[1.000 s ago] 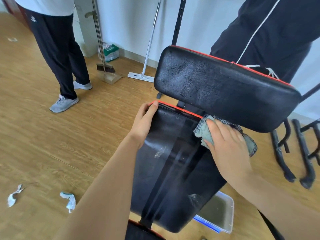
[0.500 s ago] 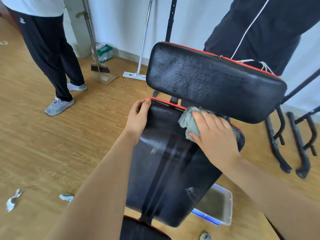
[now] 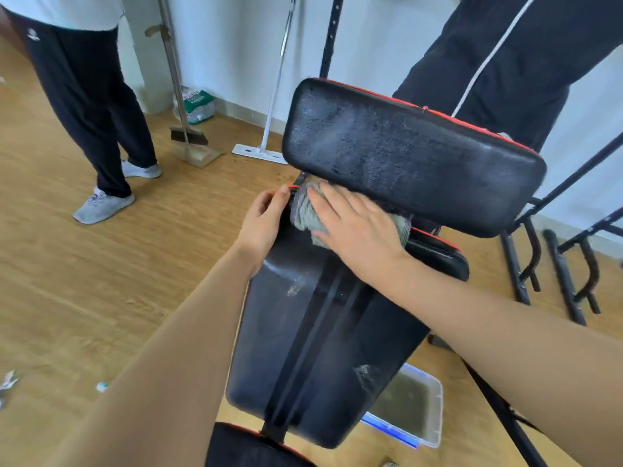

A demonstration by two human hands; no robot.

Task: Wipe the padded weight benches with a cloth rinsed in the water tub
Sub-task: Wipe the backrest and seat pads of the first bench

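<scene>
cloth: crumpled grey-green woven cloth [image 3: 303, 217], at the top end of the lower pad, just under the upper pad's bottom edge, mostly covered by the right hand
right hand: right hand [image 3: 354, 230] lies flat, fingers straight and together, and presses the cloth down without curling round it; forearm enters from lower right
left hand: left hand [image 3: 264, 220] has fingers and thumb wrapped round the lower pad's top-left corner and grips it, just beside the cloth
lower pad: long glossy black bench pad [image 3: 303, 332], tilted, rounded corners, red piping at the top, black bar down its middle, whitish smears
upper pad: wide matte black bench pad [image 3: 404, 156], rounded rectangle, grainy worn skin, red trim along the far edge, overhangs the lower pad's top
tub: clear rectangular plastic tub [image 3: 436, 409], murky greenish water, blue strip on its side, on the floor, partly hidden by the lower pad
floor: wood-grain plank floor [image 3: 101, 281], torn paper scraps [image 3: 6, 382] at left
wall side: broom with dustpan [image 3: 188, 136] and white flat mop [image 3: 266, 129] lean on the white wall
right edge: black tubular metal frames [image 3: 573, 264]
people: two people standing, dark trousers [image 3: 84, 96] at left, dark white-striped garment [image 3: 522, 45] behind the upper pad
</scene>
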